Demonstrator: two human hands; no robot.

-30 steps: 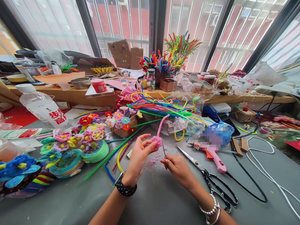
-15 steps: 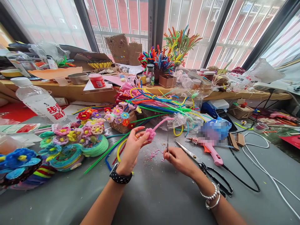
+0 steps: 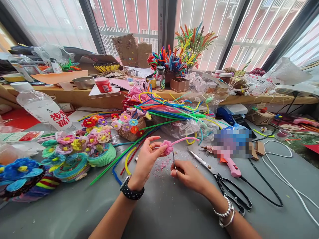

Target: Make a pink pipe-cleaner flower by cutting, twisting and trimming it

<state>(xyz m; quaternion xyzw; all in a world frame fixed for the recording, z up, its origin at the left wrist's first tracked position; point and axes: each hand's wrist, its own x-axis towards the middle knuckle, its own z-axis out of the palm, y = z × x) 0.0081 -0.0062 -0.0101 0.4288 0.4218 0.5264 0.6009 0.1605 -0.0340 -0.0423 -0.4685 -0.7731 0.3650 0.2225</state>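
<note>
Between thumb and fingers, my left hand [image 3: 149, 158] pinches a fuzzy pink pipe-cleaner flower [image 3: 166, 147] whose stem [image 3: 185, 139] points right. My right hand [image 3: 187, 173] is closed around a small pair of scissors [image 3: 174, 159]; their thin blades point up and reach the flower's right edge by the stem. The handles are mostly hidden in my fingers. Pink fluff clippings [image 3: 163, 165] are scattered on the grey table [image 3: 159, 209] below. To the right lie large black-handled scissors [image 3: 216, 176], apart from my hand.
A pink glue gun [image 3: 233, 167] with a black cord rests at right. Finished pipe-cleaner flower pots [image 3: 101, 154] stand at left beside a plastic bottle [image 3: 43, 108]. Loose colourful pipe cleaners [image 3: 171, 111] pile up behind my hands. A white cable [image 3: 279, 169] crosses the far right.
The flower has shifted right and its stem has swung lower, more level. My right hand has brought the small scissors left, up against the flower.
</note>
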